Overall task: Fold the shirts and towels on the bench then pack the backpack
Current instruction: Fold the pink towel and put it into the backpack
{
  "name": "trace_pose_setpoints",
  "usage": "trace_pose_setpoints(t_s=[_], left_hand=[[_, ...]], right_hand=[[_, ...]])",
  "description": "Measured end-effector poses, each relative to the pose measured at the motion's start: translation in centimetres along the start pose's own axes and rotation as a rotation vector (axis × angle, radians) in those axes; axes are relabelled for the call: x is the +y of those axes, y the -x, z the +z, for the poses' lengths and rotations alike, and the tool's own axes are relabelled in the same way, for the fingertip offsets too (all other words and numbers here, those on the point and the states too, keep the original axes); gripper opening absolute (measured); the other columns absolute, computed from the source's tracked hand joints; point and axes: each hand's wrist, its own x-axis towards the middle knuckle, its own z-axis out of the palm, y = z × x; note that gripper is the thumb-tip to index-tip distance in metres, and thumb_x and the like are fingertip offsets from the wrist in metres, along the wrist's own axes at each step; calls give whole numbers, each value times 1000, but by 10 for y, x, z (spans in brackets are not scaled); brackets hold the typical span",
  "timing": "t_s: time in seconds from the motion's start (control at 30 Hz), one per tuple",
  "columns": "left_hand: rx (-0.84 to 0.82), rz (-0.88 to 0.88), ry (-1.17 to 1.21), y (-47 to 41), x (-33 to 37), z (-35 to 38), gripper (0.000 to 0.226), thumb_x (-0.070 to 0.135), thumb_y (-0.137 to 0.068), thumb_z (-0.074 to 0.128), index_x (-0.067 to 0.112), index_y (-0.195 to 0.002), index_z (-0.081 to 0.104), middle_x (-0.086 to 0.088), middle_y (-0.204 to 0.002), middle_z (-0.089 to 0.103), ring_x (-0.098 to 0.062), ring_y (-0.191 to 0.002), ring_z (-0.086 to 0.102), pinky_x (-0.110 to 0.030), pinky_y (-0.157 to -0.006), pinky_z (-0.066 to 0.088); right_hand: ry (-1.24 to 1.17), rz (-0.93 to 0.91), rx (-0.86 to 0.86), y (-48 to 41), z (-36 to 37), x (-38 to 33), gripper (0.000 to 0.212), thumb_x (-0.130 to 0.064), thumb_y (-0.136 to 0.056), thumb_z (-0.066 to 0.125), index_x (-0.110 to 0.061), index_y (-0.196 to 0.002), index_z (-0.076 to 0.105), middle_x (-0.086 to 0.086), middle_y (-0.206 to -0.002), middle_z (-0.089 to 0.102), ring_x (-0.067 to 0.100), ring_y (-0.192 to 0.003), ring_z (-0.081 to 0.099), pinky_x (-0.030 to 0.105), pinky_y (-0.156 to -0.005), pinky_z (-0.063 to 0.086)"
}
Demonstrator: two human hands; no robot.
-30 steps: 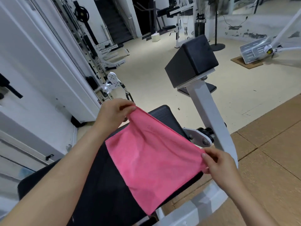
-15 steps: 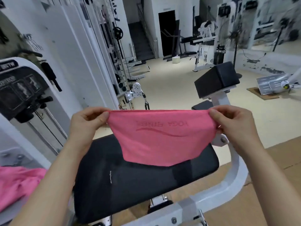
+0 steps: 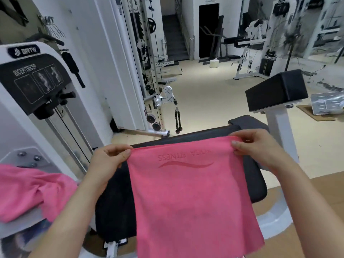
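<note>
Pink towel [image 3: 193, 192], held up by its top edge over the black padded desk [image 3: 256, 183], embossed lettering reversed near the top with a curved line beneath. Top left corner pinched between thumb and curled fingers of the left hand [image 3: 109, 161]; top right corner pinched the same way by the right hand [image 3: 260, 146]. Top edge drawn nearly straight between the two hands, just this side of the desk's far rim. Side edges falling straight across the padding and past its near edge; lower right corner hanging free, bottom edge partly cut off by the frame. Bare black padding showing on both sides of the cloth, a wider strip at left beside the left wrist.

At far left, apart from the towel, crumpled pink fabric [image 3: 28, 189] on a pale ledge under a white machine with a black exercise placard [image 3: 31, 79]. Behind the right hand, a raised black pad [image 3: 275, 94] on a white post [image 3: 279, 131]. Beyond the far rim, a cable handle [image 3: 177, 118] hanging from a pulley, then open beige floor [image 3: 214, 101] running back to machines along the far wall.
</note>
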Motion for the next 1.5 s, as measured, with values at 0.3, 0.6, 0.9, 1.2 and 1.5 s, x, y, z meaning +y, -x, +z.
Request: trace_pose_setpoints(t_s=[0.3,0.6,0.9,1.2,1.5], left_hand=[[258,-173,-193,-62,-107,32,19,9,-80,76,28,-79,76,8,-79,75,-5,-76,68,-24,-76,50],[412,-62,-335,-114,-116,38,25,20,-80,73,43,-71,69,26,-72,69,10,-74,64,-9,-70,44],[477,-20,-340,-131,-123,48,11,25,-82,72,31,-91,76,29,-77,66,10,-79,63,-11,-76,45],[481,-23,-264,-74,-114,43,17,18,-88,66,32,-97,72,12,-89,70,2,-78,62,-14,-76,48],[468,-388,-275,85,-177,54,14,28,-86,70,41,-81,66,11,-75,68,-2,-72,62,-19,-63,43]], right_hand=[[239,131,64,-109,82,101,15,-13,-85,67,-26,-79,72,-10,-77,71,17,-81,69,36,-83,54],[259,77,196,-169,102,110,5,-21,-76,76,-22,-80,73,-11,-74,67,8,-76,63,28,-77,49],[337,-8,275,-177,114,116,11,-31,-86,65,-30,-87,76,-10,-88,71,9,-84,60,32,-75,48],[195,100,303,-126,96,107,31,-27,-92,59,-21,-123,63,-8,-106,62,6,-92,59,20,-82,39],[63,452,141,31,98,167,15,-19,-87,70,-20,-102,68,2,-78,64,15,-70,58,29,-61,41]])
